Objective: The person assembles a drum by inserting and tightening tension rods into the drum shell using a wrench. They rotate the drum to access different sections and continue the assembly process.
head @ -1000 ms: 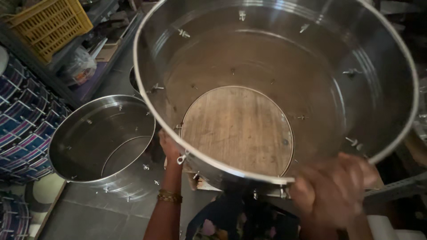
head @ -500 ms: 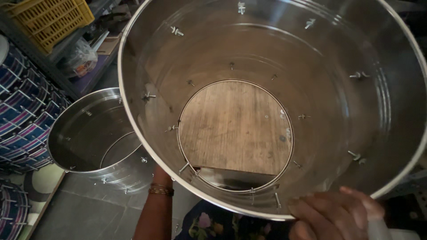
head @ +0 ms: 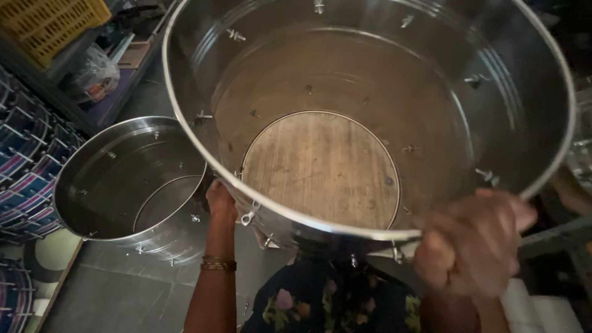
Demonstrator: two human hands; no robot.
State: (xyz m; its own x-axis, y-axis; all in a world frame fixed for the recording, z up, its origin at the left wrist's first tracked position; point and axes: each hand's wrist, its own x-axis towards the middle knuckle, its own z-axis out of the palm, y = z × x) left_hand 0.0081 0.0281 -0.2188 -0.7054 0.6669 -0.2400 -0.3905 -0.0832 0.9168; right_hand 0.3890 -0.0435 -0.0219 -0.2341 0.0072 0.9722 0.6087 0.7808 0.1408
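Head view: you hold a big steel drum shell (head: 370,117) up in front of you, filling most of the frame. Its open mouth tips toward your face, so its axis runs from you down and away to the wooden surface (head: 324,169) seen through the open far end. Small lugs (head: 487,176) stud the inner wall.

A second shell (head: 129,179) stands on the floor (head: 111,296) to your left, mouth up, close to the big one but whether touching is hidden. Striped drums (head: 24,160) sit at the far left, and a yellow crate (head: 55,21) on a shelf above.

Your right hand (head: 472,243) is closed over the near rim, blurred, fingers wrapped on the edge. Your left hand (head: 221,200), bangle (head: 217,265) at the wrist, presses the outside wall low down; you cannot tell from here whether its grip is closed.

This reads as the carrying or turning step, the shell held clear of any support. The next move likely calls for a firm two-handed hold, with the rim kept level and clear of the second shell.
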